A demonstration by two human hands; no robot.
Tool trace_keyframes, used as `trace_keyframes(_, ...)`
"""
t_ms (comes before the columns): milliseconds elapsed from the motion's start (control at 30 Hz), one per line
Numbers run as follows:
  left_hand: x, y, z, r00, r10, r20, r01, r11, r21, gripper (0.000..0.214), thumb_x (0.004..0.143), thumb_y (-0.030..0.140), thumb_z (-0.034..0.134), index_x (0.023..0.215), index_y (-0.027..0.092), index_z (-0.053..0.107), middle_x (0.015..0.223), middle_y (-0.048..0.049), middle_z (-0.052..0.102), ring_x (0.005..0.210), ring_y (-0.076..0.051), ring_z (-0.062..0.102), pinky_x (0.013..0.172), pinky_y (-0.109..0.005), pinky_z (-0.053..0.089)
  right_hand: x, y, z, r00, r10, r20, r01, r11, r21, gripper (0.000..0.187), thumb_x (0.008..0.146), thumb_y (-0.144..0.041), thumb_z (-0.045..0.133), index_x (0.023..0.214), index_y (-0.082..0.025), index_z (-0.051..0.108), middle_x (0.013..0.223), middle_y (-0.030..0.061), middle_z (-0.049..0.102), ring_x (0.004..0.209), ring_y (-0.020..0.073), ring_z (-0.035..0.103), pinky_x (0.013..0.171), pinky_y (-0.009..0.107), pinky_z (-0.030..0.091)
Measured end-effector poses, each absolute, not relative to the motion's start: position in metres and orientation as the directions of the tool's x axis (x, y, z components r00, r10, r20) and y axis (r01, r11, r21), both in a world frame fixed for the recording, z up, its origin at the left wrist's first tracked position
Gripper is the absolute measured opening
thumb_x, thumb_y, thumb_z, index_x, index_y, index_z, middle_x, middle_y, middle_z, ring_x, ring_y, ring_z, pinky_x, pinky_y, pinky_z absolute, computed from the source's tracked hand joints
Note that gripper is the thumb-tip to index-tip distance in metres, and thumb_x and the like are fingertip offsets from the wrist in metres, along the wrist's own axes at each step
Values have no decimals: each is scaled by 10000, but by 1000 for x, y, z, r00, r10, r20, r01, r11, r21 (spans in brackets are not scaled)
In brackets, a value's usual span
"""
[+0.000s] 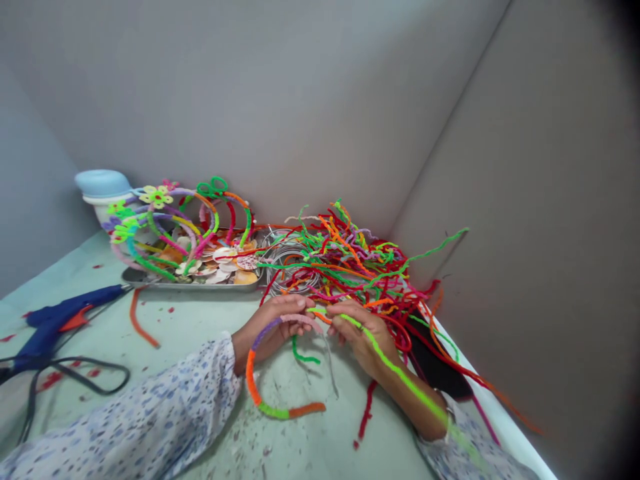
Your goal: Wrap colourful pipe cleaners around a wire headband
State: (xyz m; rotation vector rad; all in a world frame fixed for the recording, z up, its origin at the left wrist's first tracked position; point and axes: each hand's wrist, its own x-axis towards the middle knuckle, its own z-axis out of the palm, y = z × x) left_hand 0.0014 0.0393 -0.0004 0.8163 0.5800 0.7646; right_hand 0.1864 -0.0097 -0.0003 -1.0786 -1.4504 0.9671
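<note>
My left hand (pixel 273 327) grips the top of a hairband (pixel 253 380) wound in purple, orange, green and pink pipe cleaners. Its wrapped curve hangs down toward me. My right hand (pixel 360 337) pinches a long lime-green pipe cleaner (pixel 395 363) where it meets the band's pink end, and its length runs back along my forearm. The fingertips of both hands nearly meet. A short green pipe cleaner (pixel 304 355) lies on the table just below them.
Behind my hands, a metal tray (pixel 193 283) holds finished pipe-cleaner hairbands and paper flowers. A heap of loose pipe cleaners (pixel 350 267) sits beside a wire coil (pixel 290 263). A blue glue gun (pixel 60 327) with its black cord lies at the left. Grey walls stand behind.
</note>
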Motion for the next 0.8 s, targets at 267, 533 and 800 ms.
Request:
trace_keyframes(267,-2,37,0,663,726,-181,-386,539,749,311,863,307,494,972,50,632,878,-157,687,781,-178,660,689,-224,523,193,0,-12,217,963,163,-141,196,-970,262,842,-454,502,888,-203,561,822,25,659,567,112,604,471,209,466)
trace_keyframes(533,0,36,1,643,745,-176,-394,520,758,247,760,90,628,1006,78,619,857,-95,696,795,-125,657,769,-187,514,191,0,-13,0,998,61,-215,60,-975,271,838,-451,511,870,-183,536,734,9,638,526,116,604,466,223,474)
trace_keyframes(800,1,38,-3,551,823,-141,-396,406,824,231,741,119,658,968,98,619,845,-76,682,732,-94,643,690,-157,510,191,-6,-9,-191,981,24,-169,-9,-986,272,764,-344,639,960,-189,532,688,-19,629,589,139,624,549,255,486)
